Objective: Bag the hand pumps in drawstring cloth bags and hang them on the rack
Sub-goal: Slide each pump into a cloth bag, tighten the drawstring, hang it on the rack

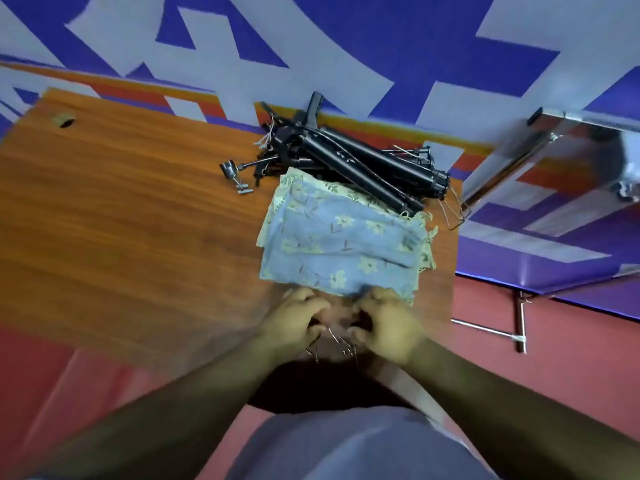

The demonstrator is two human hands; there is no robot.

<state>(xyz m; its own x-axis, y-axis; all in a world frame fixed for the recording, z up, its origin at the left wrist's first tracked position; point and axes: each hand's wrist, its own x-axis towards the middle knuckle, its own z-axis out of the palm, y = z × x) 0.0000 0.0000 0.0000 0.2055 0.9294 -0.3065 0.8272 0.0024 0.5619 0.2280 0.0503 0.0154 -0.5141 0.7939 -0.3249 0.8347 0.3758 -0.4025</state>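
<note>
A pile of black hand pumps lies at the far edge of the wooden table. In front of it sits a stack of blue floral cloth bags. My left hand and my right hand are close together at the table's near edge, just below the bags. Both have curled fingers and grip a dark hand pump with thin wire pieces between them. The image is blurred there, and the pump's body drops out of sight below the table edge.
A metal rack stands to the right of the table, with its lower bars over the red floor. A small loose metal fitting lies left of the pump pile. The wall behind is blue and white.
</note>
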